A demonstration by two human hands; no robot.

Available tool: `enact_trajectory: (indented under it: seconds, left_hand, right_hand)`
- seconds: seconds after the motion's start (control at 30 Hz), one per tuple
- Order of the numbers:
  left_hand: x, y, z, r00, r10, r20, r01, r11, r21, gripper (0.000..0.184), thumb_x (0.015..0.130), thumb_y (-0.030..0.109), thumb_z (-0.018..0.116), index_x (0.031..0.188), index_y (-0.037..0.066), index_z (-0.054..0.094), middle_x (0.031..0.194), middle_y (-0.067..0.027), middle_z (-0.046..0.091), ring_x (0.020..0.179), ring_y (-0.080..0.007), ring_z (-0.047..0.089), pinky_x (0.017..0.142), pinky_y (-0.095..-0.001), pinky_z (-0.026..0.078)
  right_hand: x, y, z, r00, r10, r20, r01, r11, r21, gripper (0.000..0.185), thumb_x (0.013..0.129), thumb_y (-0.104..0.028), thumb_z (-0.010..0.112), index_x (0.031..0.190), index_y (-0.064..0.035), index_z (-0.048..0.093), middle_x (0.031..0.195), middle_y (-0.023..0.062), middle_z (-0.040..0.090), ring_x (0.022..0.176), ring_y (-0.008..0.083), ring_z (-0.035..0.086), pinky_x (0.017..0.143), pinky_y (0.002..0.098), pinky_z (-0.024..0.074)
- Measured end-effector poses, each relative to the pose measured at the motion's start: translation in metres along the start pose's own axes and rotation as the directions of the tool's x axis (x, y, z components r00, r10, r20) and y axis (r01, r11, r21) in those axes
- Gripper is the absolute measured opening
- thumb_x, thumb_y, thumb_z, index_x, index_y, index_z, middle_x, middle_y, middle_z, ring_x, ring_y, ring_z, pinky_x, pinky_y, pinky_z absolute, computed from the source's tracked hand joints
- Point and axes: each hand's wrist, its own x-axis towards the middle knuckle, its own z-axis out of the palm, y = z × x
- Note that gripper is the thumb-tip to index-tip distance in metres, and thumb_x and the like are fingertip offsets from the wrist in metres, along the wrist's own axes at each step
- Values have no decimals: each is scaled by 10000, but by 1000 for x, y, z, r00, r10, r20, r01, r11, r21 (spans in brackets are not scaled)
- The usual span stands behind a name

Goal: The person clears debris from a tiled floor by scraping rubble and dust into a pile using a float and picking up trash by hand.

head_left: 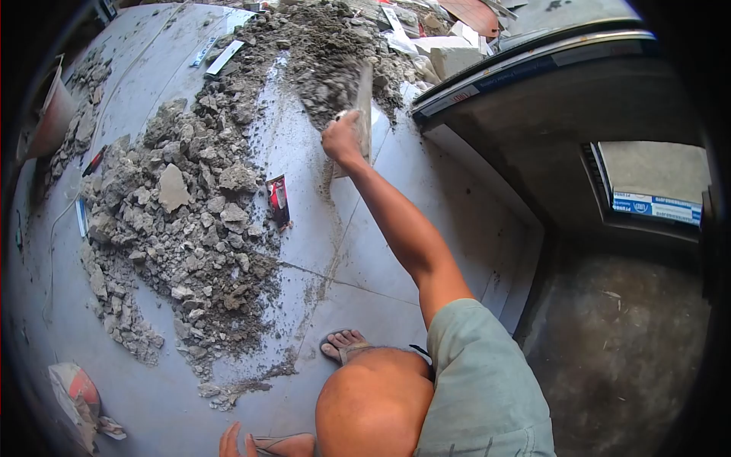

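My right hand (343,139) is closed on a long, flat, straight-edged tool (365,122) that looks like a plastering float. It stands on edge against a loose pile of grey rubble (324,80), blurred by motion at that spot. Low in the view, my left hand (231,440) shows only its fingertips, spread apart beside my sandalled foot; nothing is seen in them. A large heap of broken mortar (190,206) covers the pale floor tiles (365,305) on the left. A small red and black packet (279,202) lies at that heap's right edge.
A bucket (49,114) stands at the far left, partly cut off. A torn paper bag (74,396) lies at lower left. On the right, a raised tile edge (533,266) borders a lower dark floor (609,343). White blocks (451,55) sit at the back.
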Motion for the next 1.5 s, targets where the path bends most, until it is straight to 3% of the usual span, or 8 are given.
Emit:
enact_trajectory:
  seconds: [0.07,0.17,0.57,0.93,1.03,1.13,1.23,1.5]
  left_hand:
    - [4,10,-4,998,-35,45,35,999,-6,355,941,205,618,1239,13,633,1212,-225,637,1147,-397,576,1008,-447,436]
    - [1,5,-7,999,-46,15,45,999,28,365,941,217,620,1241,11,631,1213,-230,635,1162,-398,567,1017,-448,432]
    - [7,-25,25,997,-32,71,31,999,14,342,937,204,620,1224,18,643,1220,-209,645,1156,-380,587,1016,-434,445]
    - [14,-12,20,999,20,-34,-19,1000,21,309,868,162,664,1136,7,669,1114,-220,662,1050,-407,612,922,-429,480]
    - [17,-10,18,999,-3,-36,4,1000,14,316,872,185,668,1146,28,668,1158,-182,664,1078,-385,607,937,-435,473]
    - [19,-4,16,1000,-1,-29,0,1000,-6,304,878,184,658,1143,35,670,1181,-165,661,1094,-373,603,953,-429,468]
    - [15,-14,8,999,-27,-30,29,999,39,282,886,164,639,1134,33,669,1192,-152,659,1102,-366,601,963,-431,463]
    - [-6,-28,-73,869,-192,-456,321,920,225,262,912,113,592,1148,27,664,1217,-140,656,1120,-348,602,993,-429,445]
  right_hand:
    - [-6,-22,-45,968,246,-54,-221,933,284,380,918,-152,471,1137,127,332,795,326,625,804,474,638,840,561,476]
    - [-29,21,-67,958,224,-178,-190,963,189,305,907,-124,454,1102,61,309,768,309,635,765,489,649,729,574,494]
    - [38,55,-56,782,621,53,-617,760,204,847,862,-167,590,1426,179,61,1176,333,617,1111,450,623,980,486,484]
    - [-28,12,-78,948,5,-318,76,967,243,284,949,-193,551,1181,-42,487,832,239,674,758,450,654,652,539,507]
    - [-140,-9,-77,974,-227,-1,224,959,172,350,920,-161,611,1216,-13,494,738,215,659,657,408,654,577,505,509]
    - [-244,-47,-85,762,-645,51,569,705,423,292,794,-96,704,1053,-43,580,756,153,648,646,355,649,568,455,502]
    - [-299,-106,-107,436,-822,365,385,537,750,279,839,-219,708,1000,-49,556,730,137,642,620,348,642,553,435,495]
    - [-422,-198,-41,-224,-713,664,105,660,744,380,928,-370,577,1069,-18,580,873,277,663,890,459,643,778,532,505]
